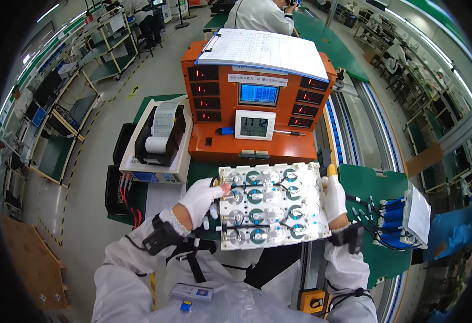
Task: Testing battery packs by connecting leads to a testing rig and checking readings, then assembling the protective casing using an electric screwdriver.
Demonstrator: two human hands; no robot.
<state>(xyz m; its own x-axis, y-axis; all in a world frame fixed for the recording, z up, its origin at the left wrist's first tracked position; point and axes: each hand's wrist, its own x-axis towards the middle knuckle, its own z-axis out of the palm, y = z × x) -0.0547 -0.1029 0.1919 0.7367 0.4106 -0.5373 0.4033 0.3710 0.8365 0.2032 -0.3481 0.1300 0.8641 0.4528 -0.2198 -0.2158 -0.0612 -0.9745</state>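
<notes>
One white panel (pixel 318 207), broad and flat, held before my waist, in front of the orange box (pixel 295 148) with the red readouts; weight, by my guess, light to moderate for its spread, fit for two hands; body apparently stiff, since it spans the gap between my hands with no plain sag; surface likely smooth, so a gloved grip may slide a little; fragile part, I judge, the fitted face, where wires could snag; best hold, the two short side edges, thumbs in front and fingers behind, clear of the wiring; left hand (pixel 197 202), white-gloved, closed on the left edge, thumb tip over the face; right hand (pixel 335 196), white-gloved, closed on the right edge, its fingers behind mostly hidden; hands well apart, the panel between them; whether anything bears it up from beneath, I cannot tell; looks, a roughly rectangular plate, tilted toward me; four rows of round places, some with clear discs (pixel 236 197), others showing dark green; small blue bits in the rows; black wires (pixel 240 227) strung across; right-hand part washed pale by glare, its finer detail lost.
</notes>
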